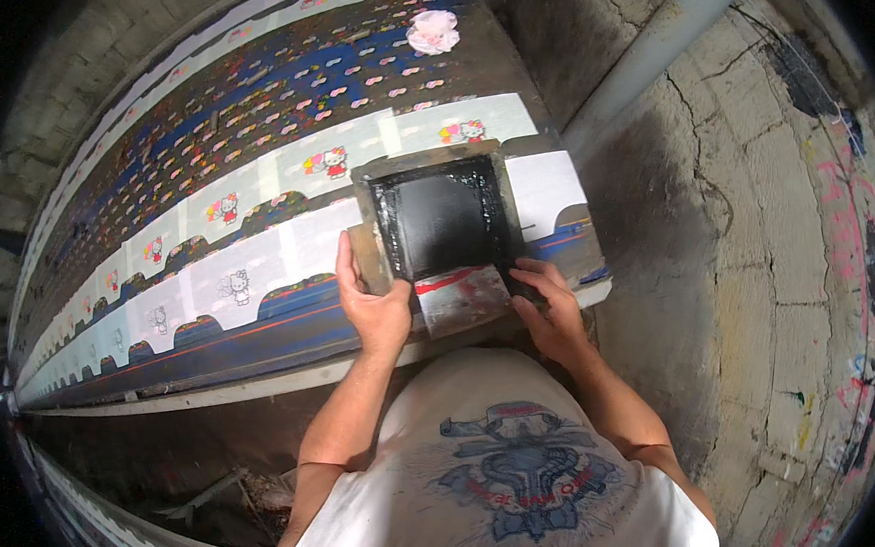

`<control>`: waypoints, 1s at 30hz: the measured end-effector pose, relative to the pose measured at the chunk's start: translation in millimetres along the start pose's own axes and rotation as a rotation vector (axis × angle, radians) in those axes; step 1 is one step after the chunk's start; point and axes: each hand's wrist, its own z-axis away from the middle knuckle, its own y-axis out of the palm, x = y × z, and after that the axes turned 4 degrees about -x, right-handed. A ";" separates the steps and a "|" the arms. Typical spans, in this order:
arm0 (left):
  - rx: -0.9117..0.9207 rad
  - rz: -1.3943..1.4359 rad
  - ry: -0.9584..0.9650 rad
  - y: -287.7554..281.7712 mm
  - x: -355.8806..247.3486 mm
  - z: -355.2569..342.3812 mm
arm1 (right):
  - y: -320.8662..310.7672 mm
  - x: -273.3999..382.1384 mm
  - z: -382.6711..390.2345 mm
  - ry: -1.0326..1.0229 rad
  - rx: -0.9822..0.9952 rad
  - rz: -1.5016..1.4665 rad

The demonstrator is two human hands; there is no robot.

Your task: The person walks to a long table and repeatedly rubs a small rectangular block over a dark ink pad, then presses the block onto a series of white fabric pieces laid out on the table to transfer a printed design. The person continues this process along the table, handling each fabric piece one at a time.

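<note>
My left hand [378, 312] grips the left side of a square, worn printing frame [431, 162], its fingers along the outer edge. My right hand [554, 304] holds the frame's lower right corner with curled fingers. The frame's dark screen [441, 223] is smeared with glossy black around its edges, and a streaked red and silver strip [464, 302] spans its lower side. The frame rests over white cut fabric pieces [547, 182] at the right end of a long table. Pieces to its left carry small cartoon cat prints, some coloured, some only in black outline.
The long table [247, 105] runs off leftward, with rows of pieces and paint-speckled bands. A crumpled pink wad [433, 33] lies on its far part. A grey pipe [668, 34] slants beside the table's end. Cracked, paint-marked concrete floor [789, 282] stretches along the right.
</note>
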 end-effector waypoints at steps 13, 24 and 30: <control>-0.050 -0.051 -0.080 128.3 14.1 36.5 | -116.3 -52.1 -15.9 -0.310 0.169 0.159; -0.047 -0.069 -0.160 136.0 13.3 35.6 | -106.1 -41.0 -63.0 -0.526 0.496 0.420; -0.032 0.100 -0.155 130.5 32.7 32.0 | -116.7 -45.1 -146.6 -0.526 0.528 0.420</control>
